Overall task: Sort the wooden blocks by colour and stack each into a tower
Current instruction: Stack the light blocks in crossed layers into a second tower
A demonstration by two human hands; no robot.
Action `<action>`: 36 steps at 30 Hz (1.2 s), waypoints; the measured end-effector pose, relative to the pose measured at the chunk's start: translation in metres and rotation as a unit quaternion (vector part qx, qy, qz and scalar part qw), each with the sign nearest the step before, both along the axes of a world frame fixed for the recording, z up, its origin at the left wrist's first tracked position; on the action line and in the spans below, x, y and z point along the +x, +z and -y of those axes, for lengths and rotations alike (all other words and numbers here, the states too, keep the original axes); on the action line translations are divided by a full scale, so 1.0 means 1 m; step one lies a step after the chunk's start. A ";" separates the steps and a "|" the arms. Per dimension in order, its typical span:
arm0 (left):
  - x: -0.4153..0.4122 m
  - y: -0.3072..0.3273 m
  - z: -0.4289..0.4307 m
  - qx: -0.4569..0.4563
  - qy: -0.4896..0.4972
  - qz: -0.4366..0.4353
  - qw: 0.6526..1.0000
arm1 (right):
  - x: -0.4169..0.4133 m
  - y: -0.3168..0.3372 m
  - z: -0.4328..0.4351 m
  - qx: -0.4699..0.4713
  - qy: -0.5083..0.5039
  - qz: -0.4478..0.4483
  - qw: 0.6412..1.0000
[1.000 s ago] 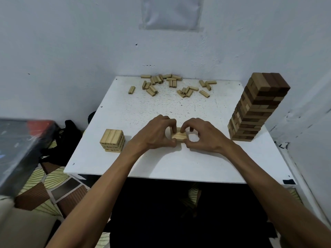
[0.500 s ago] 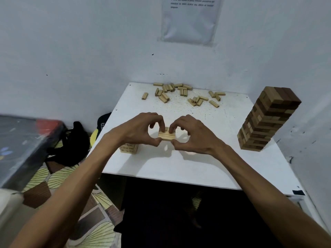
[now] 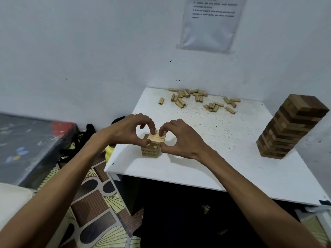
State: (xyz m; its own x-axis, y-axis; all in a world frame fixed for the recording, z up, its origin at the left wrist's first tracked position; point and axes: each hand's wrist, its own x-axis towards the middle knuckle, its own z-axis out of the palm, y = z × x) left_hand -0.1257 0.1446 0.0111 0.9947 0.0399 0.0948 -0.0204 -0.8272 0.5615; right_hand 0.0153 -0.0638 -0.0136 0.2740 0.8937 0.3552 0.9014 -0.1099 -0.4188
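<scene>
The layer of light blocks had just arrived on top of the short light tower, left of centre in the frame and near the left front corner of the white table. Whether it was fully seated or a hair above the tower could not be told. The left hand and the right hand each pinched it, forefingers curled onto its far edge and thumbs against its near corners, so neither hand had let go. A second before, the same layer lay flat on the table in the middle, squeezed between both hands, with the short tower standing well apart to its left. Half a second before, it was lifted clear of the table and on its way left. The view had also swung left and up, showing more of the paper sheet on the wall at the top. For the task this probably meant one more course added to the light tower, pending a squaring-up and release. The loose light blocks were scattered along the table's far edge as before, so plenty remained to stack. The tall brown tower stood at the right of the frame, untouched.
</scene>
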 end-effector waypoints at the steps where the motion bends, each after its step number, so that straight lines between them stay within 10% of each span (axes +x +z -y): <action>1: -0.002 -0.002 -0.002 -0.001 -0.003 0.001 1.000 | -0.002 -0.001 -0.002 -0.005 -0.001 0.004 1.000; 36: -0.015 -0.021 -0.016 -0.043 0.010 -0.009 0.999 | -0.014 -0.009 -0.014 -0.069 -0.004 -0.057 0.996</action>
